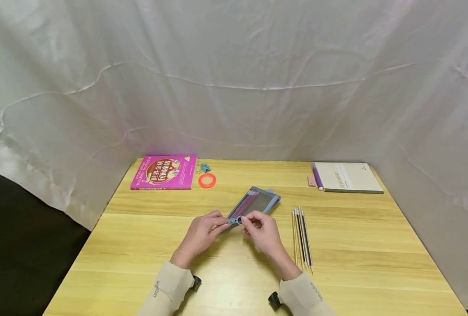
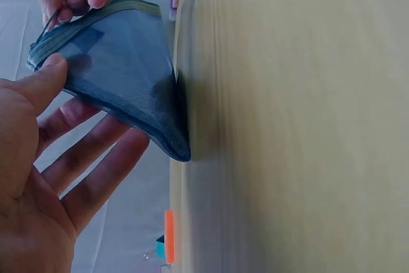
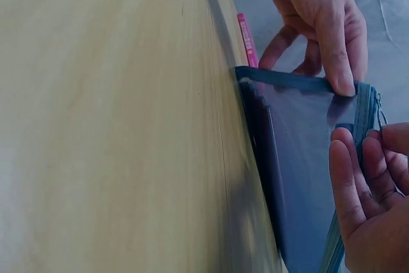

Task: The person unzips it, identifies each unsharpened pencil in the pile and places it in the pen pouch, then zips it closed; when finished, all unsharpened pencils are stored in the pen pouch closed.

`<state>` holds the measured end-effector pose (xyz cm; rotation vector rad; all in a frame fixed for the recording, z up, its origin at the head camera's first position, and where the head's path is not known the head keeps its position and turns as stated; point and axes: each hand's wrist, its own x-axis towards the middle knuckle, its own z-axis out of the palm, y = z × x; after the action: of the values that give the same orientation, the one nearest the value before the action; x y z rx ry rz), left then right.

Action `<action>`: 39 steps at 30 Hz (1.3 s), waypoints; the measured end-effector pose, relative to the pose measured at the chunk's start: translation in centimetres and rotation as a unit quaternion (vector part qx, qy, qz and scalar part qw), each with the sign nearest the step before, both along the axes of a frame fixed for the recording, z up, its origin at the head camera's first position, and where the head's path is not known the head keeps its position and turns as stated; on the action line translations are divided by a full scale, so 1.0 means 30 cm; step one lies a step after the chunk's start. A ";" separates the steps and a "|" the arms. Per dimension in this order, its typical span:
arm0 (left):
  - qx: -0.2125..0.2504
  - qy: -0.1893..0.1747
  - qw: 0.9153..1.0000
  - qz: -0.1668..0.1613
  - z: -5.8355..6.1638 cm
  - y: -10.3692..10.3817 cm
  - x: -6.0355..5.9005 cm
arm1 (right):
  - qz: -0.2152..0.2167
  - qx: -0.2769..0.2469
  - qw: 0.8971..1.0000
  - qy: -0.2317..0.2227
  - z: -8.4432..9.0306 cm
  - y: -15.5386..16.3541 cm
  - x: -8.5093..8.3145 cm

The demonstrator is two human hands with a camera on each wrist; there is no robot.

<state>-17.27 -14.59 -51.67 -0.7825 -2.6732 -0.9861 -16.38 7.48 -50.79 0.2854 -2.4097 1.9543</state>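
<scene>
A blue mesh zip pouch with pink pens inside lies at the middle of the wooden table, its near end lifted. My left hand pinches the pouch's near corner, with the thumb on top and the fingers underneath. In the left wrist view, that left hand grips the pouch by its zip edge. My right hand pinches the small ring zipper pull at the same end. In the right wrist view, the right hand curls beside the pouch, and the left hand holds the far edge.
Several pencils lie in a row right of my hands. A pink book, an orange tape ring and a teal binder clip sit back left. A beige notebook, a purple pen and a pink eraser sit back right.
</scene>
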 end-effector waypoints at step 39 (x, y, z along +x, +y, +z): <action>-0.030 0.121 0.992 0.025 0.025 -0.089 0.037 | -0.040 0.158 0.986 -0.046 0.049 0.260 -0.108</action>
<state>-16.17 -17.26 -50.92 -0.7875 -2.5107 -0.7493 -19.62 15.28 -49.32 0.1046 -2.7399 1.5824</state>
